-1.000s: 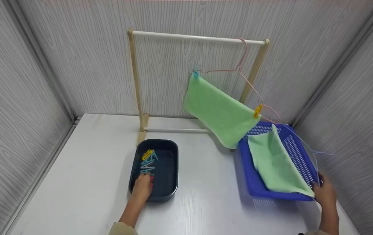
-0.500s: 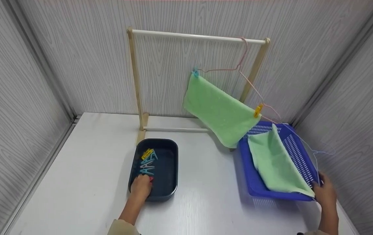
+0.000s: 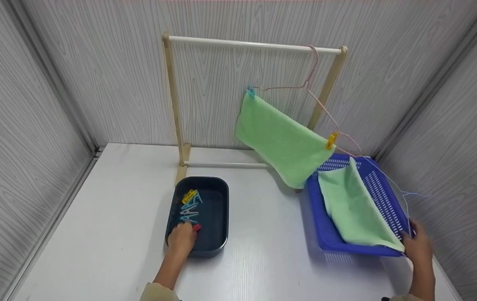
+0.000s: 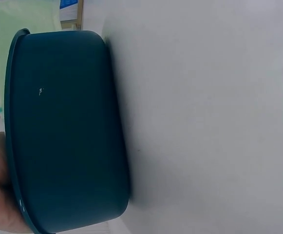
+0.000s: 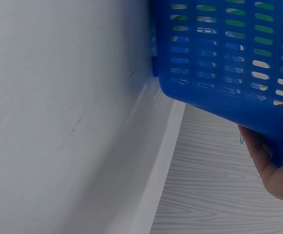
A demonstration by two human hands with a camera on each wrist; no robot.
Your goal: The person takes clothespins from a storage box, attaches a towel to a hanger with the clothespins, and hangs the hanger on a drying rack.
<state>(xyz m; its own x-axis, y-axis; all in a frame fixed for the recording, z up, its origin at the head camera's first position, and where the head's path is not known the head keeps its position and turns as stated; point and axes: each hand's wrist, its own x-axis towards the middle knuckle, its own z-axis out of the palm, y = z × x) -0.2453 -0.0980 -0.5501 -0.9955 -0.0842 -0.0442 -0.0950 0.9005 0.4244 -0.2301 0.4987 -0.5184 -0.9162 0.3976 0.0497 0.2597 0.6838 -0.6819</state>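
Note:
My left hand reaches over the near left side of the dark teal basin, fingers down inside it. Its fingertips are hidden, so I cannot tell whether they pinch a clothespin. A red clothespin lies right beside them. Beyond the hand is a row of blue and pale clothespins, with yellow clothespins at the far end. On the right, my right hand grips the near right corner of the blue perforated basket. A light green cloth and a thin blue hanger are in that basket.
A wood-and-white drying rack stands at the back. From its bar a pink hanger hangs tilted, carrying a green cloth held by a blue clothespin and a yellow clothespin. Panelled walls enclose the white table.
My left hand shifts slightly inside the basin, and more of the red clothespin shows beside it. The right hand keeps its grip on the basket. The head view has moved a little.

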